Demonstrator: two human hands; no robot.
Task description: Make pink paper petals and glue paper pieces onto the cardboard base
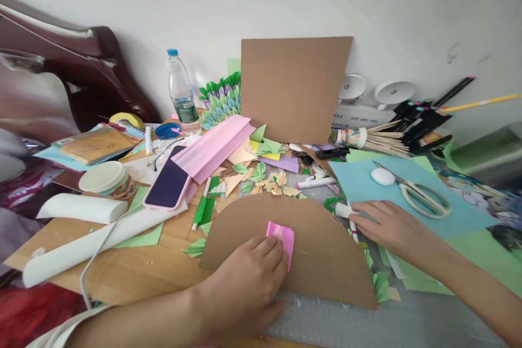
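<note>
Left hand (259,269), lower centre of frame, had curled fingers, tips against pink paper (286,235) that showed past them; pinching or pressing, could not tell; brown card (240,231) lay beneath; right hand (383,223), right of centre, touched a white tube (343,210), grip unclear; scissors (401,181) lay farther right.

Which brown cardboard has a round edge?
The lying cardboard, under the left hand and small pink paper; the standing cardboard behind has only straight edges.
</note>
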